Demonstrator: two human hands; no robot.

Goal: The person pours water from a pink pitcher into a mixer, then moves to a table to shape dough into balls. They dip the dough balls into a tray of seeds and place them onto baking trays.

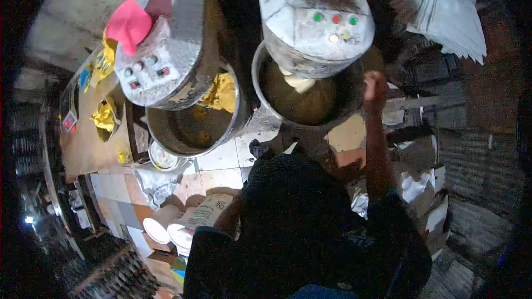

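You are standing before a metal bowl (259,86), holding your right hand (374,86) just beside its right rim, perhaps for steadying; the fingers are looking curled, but whether they are gripping the metal is impossible to tell. The bowl is lying to that hand's left, sitting under a machine head (316,22), presumably so the machine can be working inside (a pale mass (299,83) is showing beneath). Your left hand is hiding from view, its state unreadable
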